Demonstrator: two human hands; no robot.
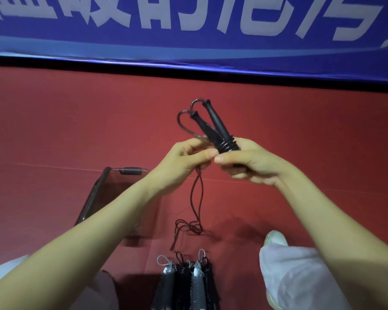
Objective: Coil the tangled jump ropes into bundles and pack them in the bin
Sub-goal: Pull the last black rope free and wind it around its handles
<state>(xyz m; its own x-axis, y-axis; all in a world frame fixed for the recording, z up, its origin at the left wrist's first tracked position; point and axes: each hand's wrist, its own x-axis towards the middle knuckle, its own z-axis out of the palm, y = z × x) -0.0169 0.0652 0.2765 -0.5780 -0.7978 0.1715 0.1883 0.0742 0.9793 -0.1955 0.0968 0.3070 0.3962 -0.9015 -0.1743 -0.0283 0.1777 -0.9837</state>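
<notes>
Head view: the right hand (251, 164) grips two black jump-rope handles (213, 126) wound with cord. The left hand (184, 159) pinches the trailing cord (197, 198), which hangs to the red floor (76, 130) beside the clear bin (112, 182).

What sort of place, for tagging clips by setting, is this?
Probably a sports hall or event venue, though that is a guess: a red floor, a blue banner with large white characters behind it, and bundled jump ropes lying near a clear bin.
</notes>
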